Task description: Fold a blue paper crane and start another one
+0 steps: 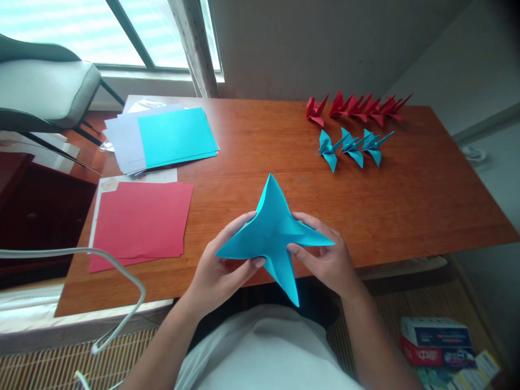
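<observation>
A half-folded blue paper shape [273,233] with four pointed flaps is held above the near edge of the wooden table [406,206]. My left hand [221,268] pinches its left flap, thumb on the underside edge. My right hand [325,257] grips the right flap, fingers closed on the paper. Part of each hand is hidden behind the paper.
Three blue paper cranes [351,147] and a row of several red cranes [359,106] stand at the back right. A stack of blue and white sheets [162,138] and red sheets [140,225] lie at the left. A chair [44,86], a white cable [122,276] and boxes [441,346] surround the table.
</observation>
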Action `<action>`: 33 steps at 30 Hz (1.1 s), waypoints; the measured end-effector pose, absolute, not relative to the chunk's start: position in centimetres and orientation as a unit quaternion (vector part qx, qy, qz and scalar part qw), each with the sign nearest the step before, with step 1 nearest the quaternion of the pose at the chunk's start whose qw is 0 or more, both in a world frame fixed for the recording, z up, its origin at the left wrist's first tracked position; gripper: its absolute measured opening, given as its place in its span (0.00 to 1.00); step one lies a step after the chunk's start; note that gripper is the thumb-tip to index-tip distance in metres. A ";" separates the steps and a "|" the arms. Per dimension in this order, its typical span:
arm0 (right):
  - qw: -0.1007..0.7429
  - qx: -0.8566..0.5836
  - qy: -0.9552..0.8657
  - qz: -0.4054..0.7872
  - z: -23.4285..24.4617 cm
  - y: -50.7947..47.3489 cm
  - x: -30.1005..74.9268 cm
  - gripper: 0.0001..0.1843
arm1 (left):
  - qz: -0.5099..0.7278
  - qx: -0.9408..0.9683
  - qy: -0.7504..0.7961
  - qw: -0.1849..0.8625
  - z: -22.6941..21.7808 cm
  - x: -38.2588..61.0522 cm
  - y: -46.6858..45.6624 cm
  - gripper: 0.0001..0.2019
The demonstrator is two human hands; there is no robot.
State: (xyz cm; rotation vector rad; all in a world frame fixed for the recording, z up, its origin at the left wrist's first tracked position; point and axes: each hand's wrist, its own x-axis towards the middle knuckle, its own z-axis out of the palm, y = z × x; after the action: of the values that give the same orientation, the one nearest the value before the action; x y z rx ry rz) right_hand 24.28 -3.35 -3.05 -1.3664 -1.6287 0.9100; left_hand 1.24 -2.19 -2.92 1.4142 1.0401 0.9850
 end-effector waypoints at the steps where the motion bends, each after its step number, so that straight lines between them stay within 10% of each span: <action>1: 0.402 -0.538 -0.647 0.360 -3.0 -3.3 24.3 0.26 | 0.413 0.599 0.435 0.530 -2.9 1.2 -2.1 0.31; 33: 0.356 -0.509 -0.701 0.350 -2.6 -2.7 24.5 0.30 | 0.351 0.766 0.427 0.327 -2.1 1.2 -1.4 0.30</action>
State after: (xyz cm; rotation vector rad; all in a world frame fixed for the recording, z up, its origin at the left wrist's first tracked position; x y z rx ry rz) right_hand 24.50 -2.67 -2.57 -1.3150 -1.8105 0.9034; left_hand 1.21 -1.44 -2.06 2.0069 1.1188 0.9188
